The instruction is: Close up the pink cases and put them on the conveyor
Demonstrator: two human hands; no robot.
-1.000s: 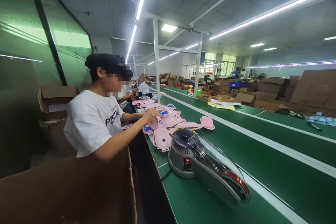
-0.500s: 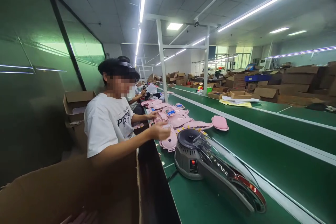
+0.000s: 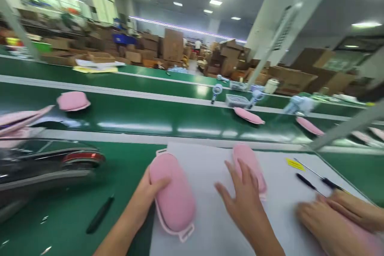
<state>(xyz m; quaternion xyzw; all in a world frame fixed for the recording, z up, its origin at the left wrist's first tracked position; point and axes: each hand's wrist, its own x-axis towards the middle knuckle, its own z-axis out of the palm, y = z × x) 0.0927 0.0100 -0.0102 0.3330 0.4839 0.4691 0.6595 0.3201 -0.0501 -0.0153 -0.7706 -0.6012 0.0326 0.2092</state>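
My left hand (image 3: 147,192) is closed around the left side of a pink oval case (image 3: 175,196), its thumb lying across the rounded top. A light loop tab shows at each end of this case. To the right, my right hand (image 3: 244,202) is open with fingers spread, its fingertips over a second pink oval case (image 3: 247,154). Whether those fingers touch it I cannot tell. Both cases are at a white sheet (image 3: 210,224) on the green bench.
Another person's hands (image 3: 327,216), blurred, work on a pink piece at far right. Near them lie screwdrivers (image 3: 306,182) and a yellow label (image 3: 295,164). A dark-handled tool (image 3: 100,214) and a grey tape dispenser (image 3: 45,172) are at left. Pink cases (image 3: 73,101) sit on the belt behind.
My view has swung right from the co-worker and cardboard box to the bench with the white sheet. My left hand now shows holding a pink case; my right hand has come into view.
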